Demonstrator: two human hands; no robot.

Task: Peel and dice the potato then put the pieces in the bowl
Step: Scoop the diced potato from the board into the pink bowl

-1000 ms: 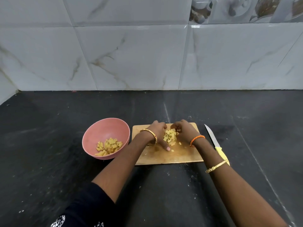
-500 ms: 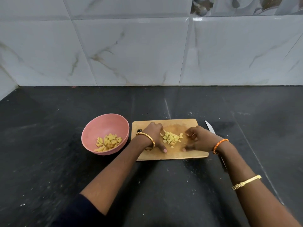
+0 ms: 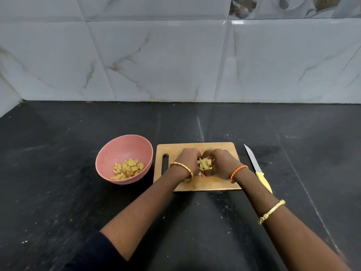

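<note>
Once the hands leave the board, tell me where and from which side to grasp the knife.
Grip the knife by its yellow handle, coming from above on the near right. It lies flat on the black counter right of the cutting board, blade tip pointing away toward the wall, handle end nearest the person. The right forearm covers part of the handle for now.

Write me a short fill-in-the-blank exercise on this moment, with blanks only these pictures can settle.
1. The bowl that already holds some potato pieces is ____ in colour.
2. The left hand and the right hand are cupped round a pile of potato pieces on the wooden ____.
3. The knife lies on the counter to the ____ of the cutting board.
4. The knife's handle is ____.

Missing words: pink; cutting board; right; yellow
</note>
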